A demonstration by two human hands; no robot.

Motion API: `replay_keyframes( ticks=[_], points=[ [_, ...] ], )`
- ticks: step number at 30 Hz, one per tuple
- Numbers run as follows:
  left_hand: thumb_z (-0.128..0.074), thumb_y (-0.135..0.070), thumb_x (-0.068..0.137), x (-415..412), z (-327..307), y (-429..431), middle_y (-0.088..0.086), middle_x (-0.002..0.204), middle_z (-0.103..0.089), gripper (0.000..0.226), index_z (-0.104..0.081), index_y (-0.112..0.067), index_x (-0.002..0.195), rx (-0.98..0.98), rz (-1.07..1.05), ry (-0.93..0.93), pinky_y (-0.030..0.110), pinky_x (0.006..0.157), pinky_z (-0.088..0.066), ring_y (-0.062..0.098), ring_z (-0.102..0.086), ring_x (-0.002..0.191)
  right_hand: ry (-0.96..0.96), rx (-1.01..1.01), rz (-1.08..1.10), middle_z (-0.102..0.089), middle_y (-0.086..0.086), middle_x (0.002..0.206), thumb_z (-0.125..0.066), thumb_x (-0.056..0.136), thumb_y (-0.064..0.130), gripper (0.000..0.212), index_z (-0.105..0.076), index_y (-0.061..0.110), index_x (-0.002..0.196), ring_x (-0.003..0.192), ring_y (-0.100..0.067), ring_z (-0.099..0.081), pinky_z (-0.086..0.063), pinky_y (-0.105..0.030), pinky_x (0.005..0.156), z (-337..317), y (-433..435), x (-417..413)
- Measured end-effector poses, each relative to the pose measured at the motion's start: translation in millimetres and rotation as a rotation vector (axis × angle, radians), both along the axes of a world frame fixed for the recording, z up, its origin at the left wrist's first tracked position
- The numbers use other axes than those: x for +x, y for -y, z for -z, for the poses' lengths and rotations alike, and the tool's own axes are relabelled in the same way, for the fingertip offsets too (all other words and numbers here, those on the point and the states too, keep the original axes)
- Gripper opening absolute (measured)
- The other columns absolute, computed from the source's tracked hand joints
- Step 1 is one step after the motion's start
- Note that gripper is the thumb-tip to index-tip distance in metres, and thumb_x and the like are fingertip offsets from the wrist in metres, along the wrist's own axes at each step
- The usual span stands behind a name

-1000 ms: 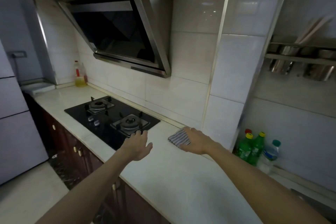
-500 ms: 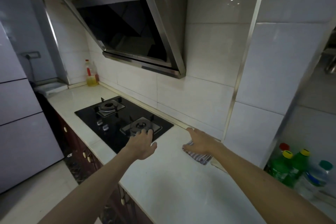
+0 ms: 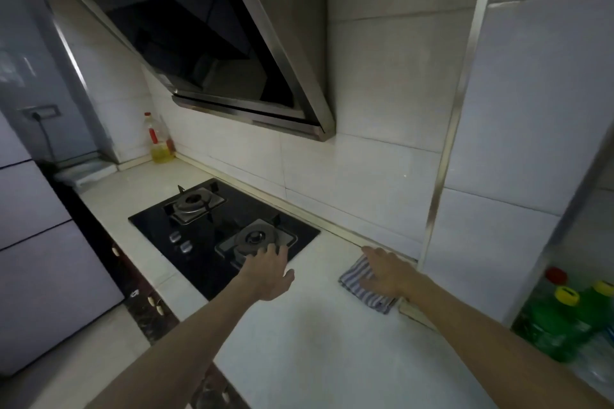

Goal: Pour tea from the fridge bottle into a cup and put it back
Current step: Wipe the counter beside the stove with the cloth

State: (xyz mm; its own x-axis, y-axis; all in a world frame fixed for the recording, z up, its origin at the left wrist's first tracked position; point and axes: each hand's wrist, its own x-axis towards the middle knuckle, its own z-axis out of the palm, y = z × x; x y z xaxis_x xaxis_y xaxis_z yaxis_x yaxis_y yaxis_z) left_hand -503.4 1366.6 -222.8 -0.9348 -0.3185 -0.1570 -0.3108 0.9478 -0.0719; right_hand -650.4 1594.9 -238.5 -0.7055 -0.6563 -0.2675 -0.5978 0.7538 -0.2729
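The grey fridge (image 3: pixel 43 242) stands at the far left with its doors closed. No tea bottle or cup is visible. My left hand (image 3: pixel 267 272) hovers open, fingers spread, over the near corner of the black gas hob (image 3: pixel 212 242), holding nothing. My right hand (image 3: pixel 387 271) lies flat, fingers apart, on a striped cloth (image 3: pixel 357 279) on the white counter (image 3: pixel 325 352) near the tiled wall.
A range hood (image 3: pixel 232 53) hangs above the hob. An oil bottle (image 3: pixel 157 143) stands in the far counter corner. Green bottles with yellow caps (image 3: pixel 561 319) sit in a recess at the right. Dark cabinets (image 3: pixel 133 282) run under the counter.
The view has swung left and moved closer to the hob. Both hands stay stretched out; the right one remains on the cloth, the left has come over the hob's near corner.
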Motion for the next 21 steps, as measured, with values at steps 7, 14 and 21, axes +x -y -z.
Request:
replay_keyframes(
  ticks=[7,14,21],
  points=[
    [-0.035,-0.046,0.100,-24.8,8.7,-14.0,0.019,0.148,-0.036,0.061,-0.025,-0.008,0.147,-0.002,0.064,0.003,0.049,0.107,-0.037,0.038,-0.039,0.134,0.039,-0.018,0.065,-0.020,-0.008,0.160,-0.054,0.092,0.052,0.084,-0.007,0.026,0.156,0.144,-0.030,-0.025,-0.028,-0.043,0.116,4.6,-28.4,-4.9],
    [-0.034,-0.045,0.100,-47.4,24.3,-25.8,0.019,0.142,-0.041,0.059,-0.027,-0.007,0.144,0.002,0.165,0.014,0.048,0.103,-0.041,0.036,-0.044,0.127,0.029,0.017,0.152,-0.021,-0.009,0.159,-0.051,0.092,0.055,0.083,-0.006,0.024,0.155,0.142,-0.031,-0.029,-0.031,-0.047,0.114,5.5,-56.6,-4.4],
    [-0.033,-0.045,0.100,-78.9,30.1,-20.0,0.017,0.137,-0.043,0.060,-0.026,-0.007,0.145,-0.019,0.301,0.008,0.045,0.098,-0.045,0.035,-0.048,0.122,0.014,0.028,0.307,-0.030,-0.012,0.152,-0.048,0.094,0.056,0.079,-0.010,0.021,0.154,0.134,-0.032,-0.039,-0.038,-0.045,0.107,3.0,-70.3,-8.0]
  ],
)
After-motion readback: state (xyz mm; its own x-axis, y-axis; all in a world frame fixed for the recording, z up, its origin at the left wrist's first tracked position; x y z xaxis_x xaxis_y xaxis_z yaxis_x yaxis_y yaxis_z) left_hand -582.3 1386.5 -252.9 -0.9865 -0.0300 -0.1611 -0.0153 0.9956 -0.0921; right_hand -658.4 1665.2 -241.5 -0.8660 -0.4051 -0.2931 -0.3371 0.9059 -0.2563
